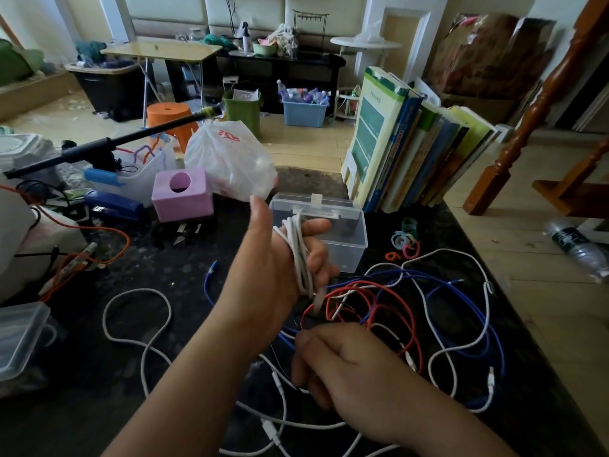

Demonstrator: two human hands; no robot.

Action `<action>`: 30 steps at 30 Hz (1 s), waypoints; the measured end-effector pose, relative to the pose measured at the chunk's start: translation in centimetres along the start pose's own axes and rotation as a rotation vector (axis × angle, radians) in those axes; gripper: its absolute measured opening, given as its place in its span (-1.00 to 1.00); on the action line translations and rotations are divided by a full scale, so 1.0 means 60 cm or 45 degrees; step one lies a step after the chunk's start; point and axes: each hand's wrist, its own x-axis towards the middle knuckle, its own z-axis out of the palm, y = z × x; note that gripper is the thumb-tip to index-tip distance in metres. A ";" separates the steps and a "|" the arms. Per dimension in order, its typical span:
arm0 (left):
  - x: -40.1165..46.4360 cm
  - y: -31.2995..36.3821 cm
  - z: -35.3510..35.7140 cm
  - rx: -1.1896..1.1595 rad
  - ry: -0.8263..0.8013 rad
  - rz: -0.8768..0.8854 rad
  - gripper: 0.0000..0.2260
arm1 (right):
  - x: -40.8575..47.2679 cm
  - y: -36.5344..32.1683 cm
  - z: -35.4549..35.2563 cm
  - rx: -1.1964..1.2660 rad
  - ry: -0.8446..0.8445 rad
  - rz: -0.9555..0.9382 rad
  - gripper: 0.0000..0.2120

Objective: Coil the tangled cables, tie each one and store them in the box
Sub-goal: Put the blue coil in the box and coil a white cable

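A white cable (298, 252) is wound in several loops around my left hand (280, 258), which is raised above the dark table with the fingers curled over the coil. My right hand (342, 361) is lower, fingers curled, pinching a cable in the tangle. Red (365, 291), blue (461, 291) and white (461, 351) cables lie tangled to the right. Another white cable (138, 324) loops on the left. The clear plastic box (349, 232) stands open just behind my left hand. Coloured ties (407, 240) lie to its right.
A pink cube (183, 194), a white plastic bag (230, 159) and a blue stapler (112, 204) sit behind on the left. A row of books (412, 150) stands at the back right. A clear lid or container (19, 338) is at the left edge.
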 end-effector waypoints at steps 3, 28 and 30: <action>0.000 -0.015 0.017 0.117 -0.011 -0.069 -0.33 | 0.002 -0.012 -0.006 0.269 0.030 -0.014 -0.54; -0.015 -0.017 0.021 0.030 -0.256 -0.490 -0.61 | 0.011 0.019 -0.048 0.260 0.558 -0.384 -0.60; -0.013 -0.021 0.021 -0.014 -0.235 -0.485 -0.60 | 0.014 0.021 -0.047 0.385 0.516 -0.313 -0.58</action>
